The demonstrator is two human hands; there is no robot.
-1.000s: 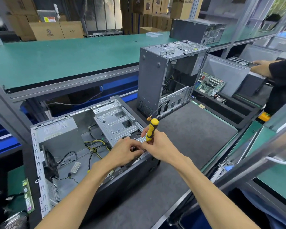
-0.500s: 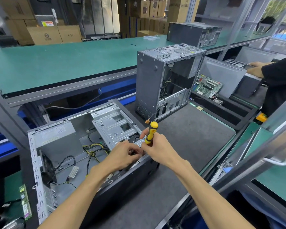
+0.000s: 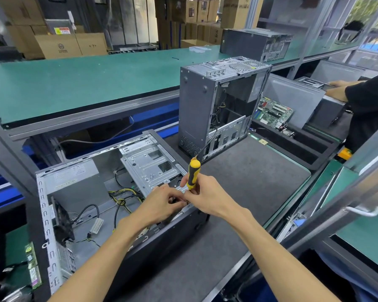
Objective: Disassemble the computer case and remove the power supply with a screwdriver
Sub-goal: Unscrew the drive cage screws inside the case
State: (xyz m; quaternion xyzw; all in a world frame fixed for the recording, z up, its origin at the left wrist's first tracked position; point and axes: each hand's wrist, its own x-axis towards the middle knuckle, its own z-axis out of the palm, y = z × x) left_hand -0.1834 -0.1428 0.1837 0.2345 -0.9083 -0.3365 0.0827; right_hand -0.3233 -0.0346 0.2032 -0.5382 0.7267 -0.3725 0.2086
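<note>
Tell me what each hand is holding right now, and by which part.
The right hand grips the screwdriver low on its yellow-and-black handle. The left hand has its fingers curled at the open case's front edge; what it pinches, if anything, is hidden.

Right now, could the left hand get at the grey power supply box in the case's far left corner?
Probably yes: the lying open case has no lid, and the power supply box sits uncovered, though the left hand is busy beside the screwdriver.

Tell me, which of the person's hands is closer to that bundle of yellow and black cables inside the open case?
Left. The left hand sits just right of the cables; the right hand, gripping the screwdriver, lies beyond it.
</note>
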